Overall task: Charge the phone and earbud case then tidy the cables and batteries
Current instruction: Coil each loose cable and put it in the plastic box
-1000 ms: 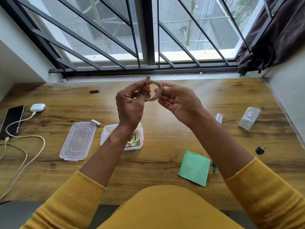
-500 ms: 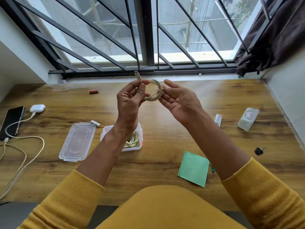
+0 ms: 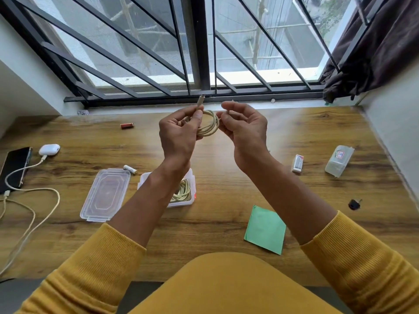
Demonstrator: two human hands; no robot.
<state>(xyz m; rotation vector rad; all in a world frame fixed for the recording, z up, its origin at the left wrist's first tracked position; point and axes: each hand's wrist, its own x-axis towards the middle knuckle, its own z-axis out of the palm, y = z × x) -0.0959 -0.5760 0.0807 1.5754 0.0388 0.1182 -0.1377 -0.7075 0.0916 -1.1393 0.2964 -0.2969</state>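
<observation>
Head view: the wooden desk [image 3: 226,168] runs below the barred window, and I go down it by size. At far left the phone [image 3: 13,168] lies flat with the white earbud case [image 3: 49,149] just beyond it, both on white charging leads [image 3: 34,191], so I judge the charging part done. Nearer the middle sits the clear lid [image 3: 105,194], off so the open container [image 3: 189,191] beside it can take cables; one coil already lies inside. A green paper [image 3: 265,230] lies near right. Above the desk my left hand [image 3: 179,134] grips the cream cable coil [image 3: 209,126], thumb pinning the plug end upright so the loops hold. My right hand [image 3: 246,128] pinches the coil's right side with curled fingers, steadying it. Loose batteries wait: a red one [image 3: 127,125] far left, a white one [image 3: 130,169] by the lid
</observation>
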